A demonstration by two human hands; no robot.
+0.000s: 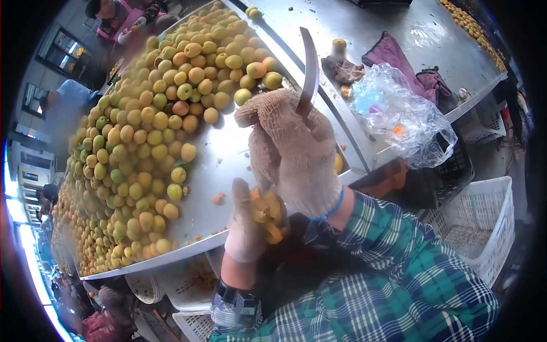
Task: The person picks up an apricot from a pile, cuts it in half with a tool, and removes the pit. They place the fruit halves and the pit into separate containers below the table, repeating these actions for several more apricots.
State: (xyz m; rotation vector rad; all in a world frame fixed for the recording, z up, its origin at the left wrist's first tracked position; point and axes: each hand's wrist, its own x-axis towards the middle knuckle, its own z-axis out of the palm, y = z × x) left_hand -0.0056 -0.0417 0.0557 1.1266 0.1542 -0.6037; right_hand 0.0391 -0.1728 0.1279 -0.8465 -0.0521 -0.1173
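Apricot (266, 212), split open, sat pinched in the left hand (244, 231) beyond the table's (228, 159) near edge, seemingly steadied for the knife (309, 68) the right hand (296, 154) gripped blade-up.

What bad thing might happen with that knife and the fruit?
The knife in the right hand is close to the left hand, which holds a split apricot. A slip might cut that hand. The apricot is also held near the table edge, so pieces may fall off.
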